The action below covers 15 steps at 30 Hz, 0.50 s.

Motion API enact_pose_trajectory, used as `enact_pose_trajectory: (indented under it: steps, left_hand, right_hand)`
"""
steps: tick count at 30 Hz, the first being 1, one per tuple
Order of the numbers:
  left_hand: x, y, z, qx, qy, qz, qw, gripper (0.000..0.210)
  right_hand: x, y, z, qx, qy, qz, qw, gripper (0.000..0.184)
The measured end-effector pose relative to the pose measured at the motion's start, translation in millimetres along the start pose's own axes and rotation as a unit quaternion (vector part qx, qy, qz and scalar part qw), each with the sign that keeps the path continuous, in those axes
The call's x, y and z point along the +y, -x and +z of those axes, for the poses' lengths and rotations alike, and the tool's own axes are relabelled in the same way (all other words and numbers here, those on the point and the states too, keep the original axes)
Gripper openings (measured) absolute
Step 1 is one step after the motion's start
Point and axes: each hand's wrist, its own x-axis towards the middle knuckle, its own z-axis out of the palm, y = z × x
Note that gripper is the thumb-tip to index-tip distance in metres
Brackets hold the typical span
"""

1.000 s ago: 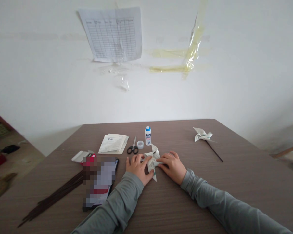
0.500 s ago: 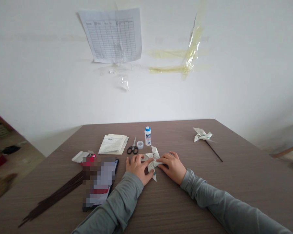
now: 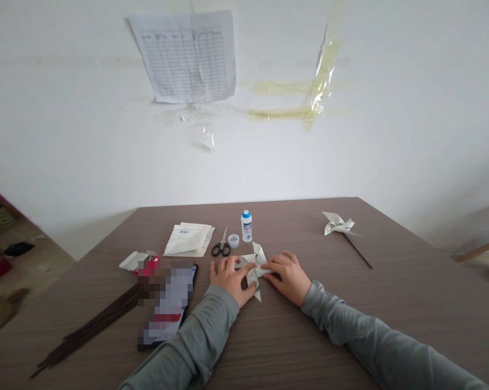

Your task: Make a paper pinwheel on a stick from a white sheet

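Observation:
A paper pinwheel made of printed paper lies on the table between my two hands. My left hand grips its left side and middle, the forefinger pressing near the centre and the thumb by the lower blade. At the right blade, the thumb and fingers of my right hand pinch the paper. My fingers cover part of the blades. Just beyond stand a white glue bottle with a blue cap and a small clear round lid. Black-handled scissors lie beside the lid.
A finished pinwheel on a dark stick lies at the right. Paper sheets are stacked behind my left hand. At the left are a phone, partly blurred, a small red-and-white box and a bundle of dark sticks. A wall rises behind the table.
Both hands keep their hold on the pinwheel with almost no movement. The whole view has shifted very slightly.

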Motion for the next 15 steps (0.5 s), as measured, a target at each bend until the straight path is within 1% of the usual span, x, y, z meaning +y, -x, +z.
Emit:
enact_pose_trajectory:
  steps: [3,8,11,15]
  left_hand:
    - [1.6,0.7,2.8,0.011,-0.01,-0.007,1.0,0.061]
    - [1.0,0.6,2.4,0.004,-0.011,-0.007,1.0,0.069]
    - [1.1,0.7,1.2,-0.004,-0.009,-0.002,1.0,0.064]
    - [1.9,1.9,2.8,0.005,-0.018,-0.003,1.0,0.057]
  right_hand:
    - [1.1,0.0,0.7,0.003,-0.005,0.004,1.0,0.029]
    - [2.9,0.3,2.4,-0.005,-0.003,0.01,1.0,0.031]
    - [2.6,0.5,2.3,0.003,-0.008,0.006,1.0,0.031]
    - [0.9,0.5,0.3,0.01,-0.016,0.007,1.0,0.031]
